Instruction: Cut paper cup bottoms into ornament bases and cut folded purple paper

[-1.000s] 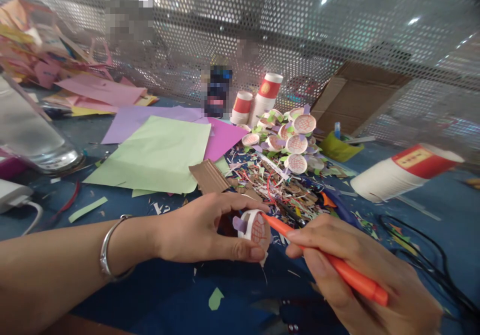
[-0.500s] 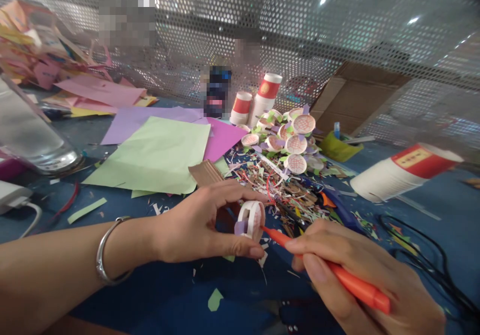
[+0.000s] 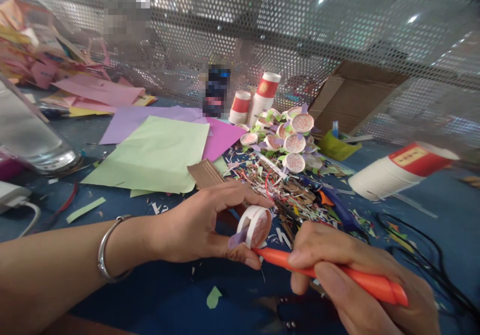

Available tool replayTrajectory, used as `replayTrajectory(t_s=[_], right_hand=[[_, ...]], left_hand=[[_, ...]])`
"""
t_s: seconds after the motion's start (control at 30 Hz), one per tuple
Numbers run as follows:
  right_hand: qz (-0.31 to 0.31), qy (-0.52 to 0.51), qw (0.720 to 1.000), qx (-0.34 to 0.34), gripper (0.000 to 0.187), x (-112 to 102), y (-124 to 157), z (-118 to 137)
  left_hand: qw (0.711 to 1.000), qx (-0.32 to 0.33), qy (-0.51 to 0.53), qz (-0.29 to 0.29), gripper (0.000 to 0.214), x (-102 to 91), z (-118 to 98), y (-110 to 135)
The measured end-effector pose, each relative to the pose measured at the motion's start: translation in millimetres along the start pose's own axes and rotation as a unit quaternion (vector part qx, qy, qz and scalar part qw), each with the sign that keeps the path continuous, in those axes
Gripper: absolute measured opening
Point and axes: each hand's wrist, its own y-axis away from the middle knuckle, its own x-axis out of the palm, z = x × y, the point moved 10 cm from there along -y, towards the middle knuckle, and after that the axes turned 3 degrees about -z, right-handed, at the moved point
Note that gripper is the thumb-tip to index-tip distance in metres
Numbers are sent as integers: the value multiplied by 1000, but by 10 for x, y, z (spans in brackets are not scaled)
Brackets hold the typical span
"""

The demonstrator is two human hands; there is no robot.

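**Hands.** The left hand (image 3: 195, 227) pinches a small disc (image 3: 255, 225), forefinger over its top rim and thumb under its lower edge. The disc is held just above the table (image 3: 150, 295), in front of the person and slightly right of centre, with its red-hatched face turned towards the right hand. A purple tab (image 3: 238, 237) sticks out at its lower left. The right hand (image 3: 356, 285) is closed round an orange pen (image 3: 330, 275) in a writing grip. The pen tip sits at the disc's lower edge, close to the left thumb. Whether the tip is actually touching cannot be told, as the view is soft there.

**Step in hand, judged.** The work appears to be marking or scoring the disc with the pen.
- The pinch should stay on the rim so the face remains clear.
- The thumb should sit clear of the tip.
- The left wrist is best rested on the table so the disc does not wobble under the stroke.
- Short, light strokes suit a piece this thin.

**Edges and room.**
- Directly behind the disc lies a scrap heap (image 3: 285, 190), with a cluster of similar discs (image 3: 290, 140) beyond it. Pushing forward would disturb both.
- A cable (image 3: 420, 245) loops on the table to the right of the right hand, near enough to catch a drawn-back elbow.
- A stack of cups (image 3: 397, 170) lies on its side further right, well apart.
- A green sheet (image 3: 157, 155) and a cardboard piece (image 3: 205, 172) sit behind the left hand.
- The bare blue surface towards the person and under the left forearm gives the most room.
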Motion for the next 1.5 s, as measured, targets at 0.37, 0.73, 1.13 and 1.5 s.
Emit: replayTrajectory(t_s=[0.37, 0.73, 1.13, 1.5], right_hand=[[-43, -47, 997, -31, 32, -43, 55, 51], [-63, 178, 979, -75, 44, -155, 102, 164], [-219, 182, 958, 32, 21, -313, 41, -39], [-133, 132, 979, 77, 7, -185, -71, -186]], left_hand=[[990, -69, 112, 52, 67, 158, 105, 23], [968, -145, 201, 27, 67, 226, 218, 99], [930, -154, 332, 14, 43, 119, 113, 23], [944, -143, 295, 25, 41, 185, 72, 30]])
